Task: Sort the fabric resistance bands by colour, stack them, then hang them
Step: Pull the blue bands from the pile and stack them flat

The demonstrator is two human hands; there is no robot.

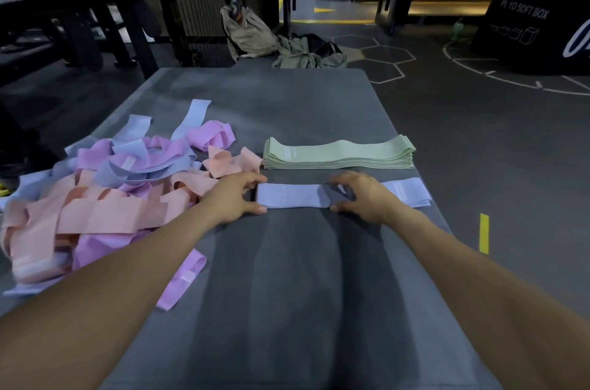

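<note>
Both hands at a lavender band [293, 196] lying flat on the grey bench [287, 294], near side of the green stack [338, 155]. Left hand [234, 198] pinches its left end, thumb and fingers curled. Right hand [364, 195] covers the band's middle, fingers bent onto it; grip underneath hidden. Band's right end [407, 195] shows beyond that hand. Unsorted heap [105, 185] of pink, peach and lavender bands at left, partly cut off by the frame edge
</note>
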